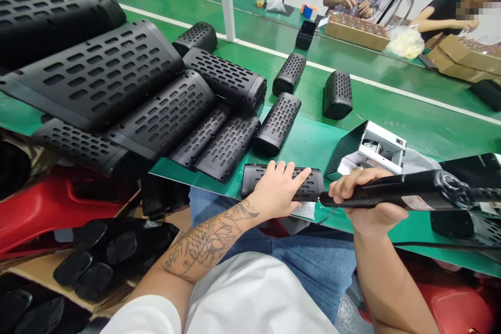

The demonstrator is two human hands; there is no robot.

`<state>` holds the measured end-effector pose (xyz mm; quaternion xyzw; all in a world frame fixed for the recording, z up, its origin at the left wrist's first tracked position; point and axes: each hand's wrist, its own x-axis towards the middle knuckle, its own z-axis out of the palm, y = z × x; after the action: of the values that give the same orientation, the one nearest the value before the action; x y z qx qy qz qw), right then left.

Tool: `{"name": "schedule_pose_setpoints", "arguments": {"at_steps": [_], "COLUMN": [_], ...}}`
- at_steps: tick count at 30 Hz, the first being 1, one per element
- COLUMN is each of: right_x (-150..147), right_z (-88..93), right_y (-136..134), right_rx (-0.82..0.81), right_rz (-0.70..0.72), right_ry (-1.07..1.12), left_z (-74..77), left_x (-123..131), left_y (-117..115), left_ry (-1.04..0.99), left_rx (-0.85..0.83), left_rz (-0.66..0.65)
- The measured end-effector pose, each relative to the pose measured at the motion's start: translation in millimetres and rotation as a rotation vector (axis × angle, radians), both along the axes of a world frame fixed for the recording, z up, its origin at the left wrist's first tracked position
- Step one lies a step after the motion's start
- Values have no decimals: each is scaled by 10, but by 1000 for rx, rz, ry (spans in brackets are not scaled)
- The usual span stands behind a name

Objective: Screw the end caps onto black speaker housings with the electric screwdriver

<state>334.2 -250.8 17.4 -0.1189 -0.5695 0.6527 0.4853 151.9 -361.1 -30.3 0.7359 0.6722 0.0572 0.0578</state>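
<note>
A black perforated housing [250, 180] lies lengthwise near the front edge of the green table. My left hand [279, 185] grips it from above, fingers spread over the top and far edge, thumb at the near side. In my right hand [370, 203] is a black electric screwdriver [418, 188], held almost level, with its cord leaving at the right. The screwdriver's front end meets the right end of the housing; its bit is too small to make out. Just behind my right hand stands a white-and-black screw feeder [376, 146].
More black housings [230, 146] are piled at the left, and several stand across the table. A white post [226, 0] rises behind them. Two people work at the far side by cardboard boxes [356, 30]. Red stools [78, 209] and a carton of black parts [62, 292] are below.
</note>
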Motion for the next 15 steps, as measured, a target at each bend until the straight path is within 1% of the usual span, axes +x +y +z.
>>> {"name": "schedule_pose_setpoints", "arguments": {"at_steps": [6,8,12,15], "right_x": [-4,-4,21,44], "right_z": [-32,-53,-111,-164], "right_y": [68,71,80,116], "right_rx": [-8,28,150,179], "right_rz": [78,118,205,252], "right_ry": [9,12,23,-9], "left_z": [49,53,65,87], "left_x": [2,3,6,5], "left_y": [11,14,20,28], "left_ry": [5,1,-3,-6], "left_rx": [-38,-41,-56,-73], "left_rz": [-5,-6,-7,-3]}}
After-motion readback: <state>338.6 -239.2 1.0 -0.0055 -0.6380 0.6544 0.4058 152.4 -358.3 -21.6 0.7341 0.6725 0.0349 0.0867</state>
